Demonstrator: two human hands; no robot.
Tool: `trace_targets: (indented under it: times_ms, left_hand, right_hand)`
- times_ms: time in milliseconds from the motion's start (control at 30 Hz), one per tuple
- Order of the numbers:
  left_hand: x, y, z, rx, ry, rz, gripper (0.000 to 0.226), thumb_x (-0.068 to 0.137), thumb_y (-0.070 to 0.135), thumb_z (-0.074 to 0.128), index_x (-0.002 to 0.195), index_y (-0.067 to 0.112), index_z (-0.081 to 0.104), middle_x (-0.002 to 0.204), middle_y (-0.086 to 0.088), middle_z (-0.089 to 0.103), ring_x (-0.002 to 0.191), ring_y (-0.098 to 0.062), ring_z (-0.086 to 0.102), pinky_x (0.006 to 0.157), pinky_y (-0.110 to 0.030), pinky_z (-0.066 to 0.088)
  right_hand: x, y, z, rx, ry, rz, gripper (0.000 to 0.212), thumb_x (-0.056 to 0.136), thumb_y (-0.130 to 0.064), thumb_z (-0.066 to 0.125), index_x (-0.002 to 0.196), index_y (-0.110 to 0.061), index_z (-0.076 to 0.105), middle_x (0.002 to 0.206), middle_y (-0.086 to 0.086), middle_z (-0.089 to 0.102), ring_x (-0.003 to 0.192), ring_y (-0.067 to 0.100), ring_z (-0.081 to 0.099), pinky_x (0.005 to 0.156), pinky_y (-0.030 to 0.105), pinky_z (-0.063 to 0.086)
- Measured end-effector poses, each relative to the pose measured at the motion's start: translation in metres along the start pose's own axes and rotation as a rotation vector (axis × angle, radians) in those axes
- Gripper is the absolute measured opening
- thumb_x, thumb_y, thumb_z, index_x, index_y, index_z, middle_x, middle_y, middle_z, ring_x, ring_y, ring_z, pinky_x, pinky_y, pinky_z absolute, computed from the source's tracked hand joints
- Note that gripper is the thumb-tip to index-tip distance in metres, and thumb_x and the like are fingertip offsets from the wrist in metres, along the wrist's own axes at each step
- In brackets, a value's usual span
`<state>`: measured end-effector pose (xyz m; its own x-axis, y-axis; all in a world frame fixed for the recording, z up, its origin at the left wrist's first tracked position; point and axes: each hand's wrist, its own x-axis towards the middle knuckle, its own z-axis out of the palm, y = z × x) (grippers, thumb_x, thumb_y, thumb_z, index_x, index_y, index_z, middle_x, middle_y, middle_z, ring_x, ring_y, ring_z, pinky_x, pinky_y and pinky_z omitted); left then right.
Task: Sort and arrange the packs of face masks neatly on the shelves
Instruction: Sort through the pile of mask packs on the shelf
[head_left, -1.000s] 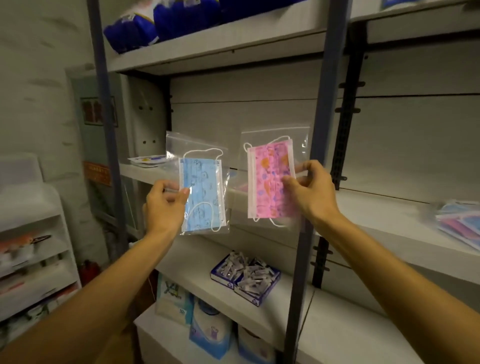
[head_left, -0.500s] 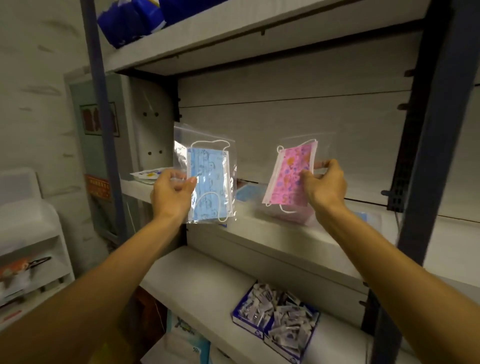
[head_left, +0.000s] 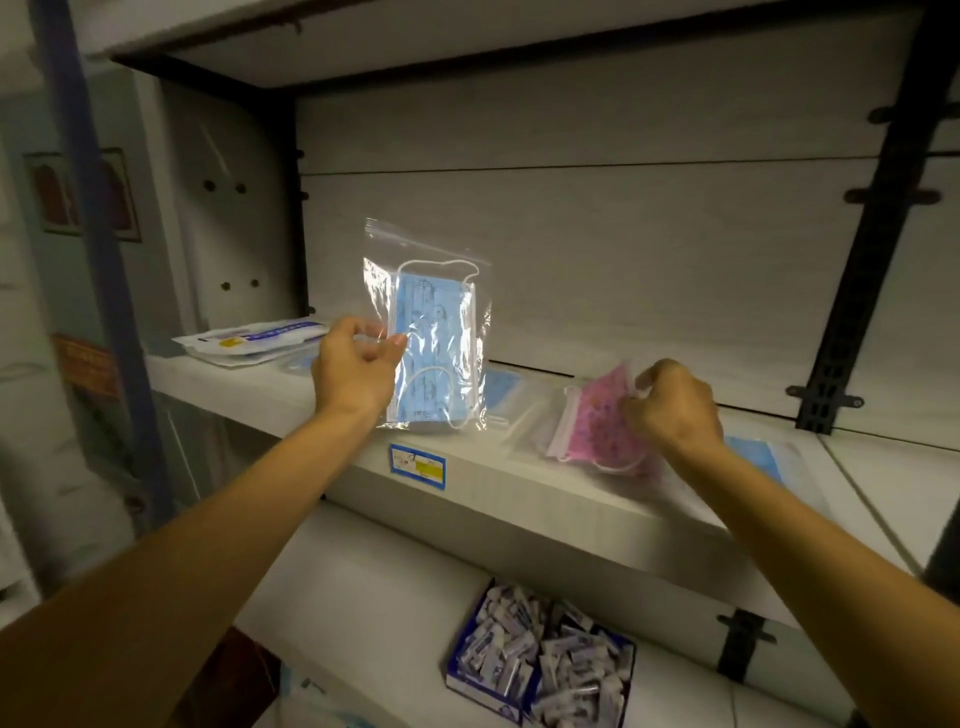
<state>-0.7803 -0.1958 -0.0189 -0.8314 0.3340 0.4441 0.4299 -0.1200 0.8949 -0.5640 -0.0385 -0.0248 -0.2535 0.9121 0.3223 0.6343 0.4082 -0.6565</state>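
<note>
The left hand (head_left: 358, 375) pinches the left edge of a clear zip-top plastic bag holding a light blue pleated face mask (head_left: 434, 338), thumb and fingertips closed on the plastic. The blue mask pack hangs upright in front of the white middle shelf (head_left: 519, 483), its lower edge level with the shelf's front lip. The right hand (head_left: 672, 408) grips, with curled fingers, the right side of a clear bag holding a pink patterned face mask (head_left: 597, 421); this pink pack tilts low over the shelf, and whether it touches the board cannot be told. Between the two packs another blue mask pack (head_left: 501, 387) lies flat on the shelf. A flat white and blue packet (head_left: 254, 338) rests at the shelf's left end. A blue-framed label (head_left: 417, 464) sticks to the shelf's front edge. On the lower shelf sits a blue box of small white sachets (head_left: 540, 660).
</note>
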Motion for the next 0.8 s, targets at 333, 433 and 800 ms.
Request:
trace_targets:
  times_ms: [333,433,800]
  left_hand:
    - [0.06,-0.029,0.003,-0.069,-0.158,-0.024,0.017,0.086,0.018,0.069,0.088,0.016,0.052,0.095,-0.008,0.067,0.09,-0.026,0.066,0.082,-0.038,0.055]
    - [0.078,-0.032,-0.002,-0.08,-0.203,-0.025,0.022,0.085,0.019,0.07,0.075,0.021,0.051,0.093,-0.008,0.068,0.087,-0.026,0.066,0.073,-0.033,0.055]
    - [0.088,-0.041,0.002,-0.066,-0.426,-0.037,0.019,0.087,0.02,0.069,0.096,0.007,0.058,0.092,-0.004,0.064,0.074,-0.015,0.063,0.05,-0.018,0.045]
  right_hand:
    - [-0.005,-0.005,0.005,-0.468,0.048,0.083,0.031,0.09,-0.037,0.061,0.102,-0.013,0.047,0.092,0.009,0.056,0.08,0.027,0.055,0.063,0.033,0.044]
    - [-0.009,-0.014,0.01,-0.615,0.118,0.097,0.035,0.089,-0.043,0.06,0.097,-0.013,0.044,0.098,0.012,0.058,0.09,0.031,0.056,0.072,0.038,0.048]
    - [-0.028,-0.056,0.032,-0.592,0.19,-0.156,0.043,0.091,-0.04,0.059,0.125,-0.017,0.05,0.112,0.011,0.061,0.095,0.027,0.059,0.081,0.042,0.054]
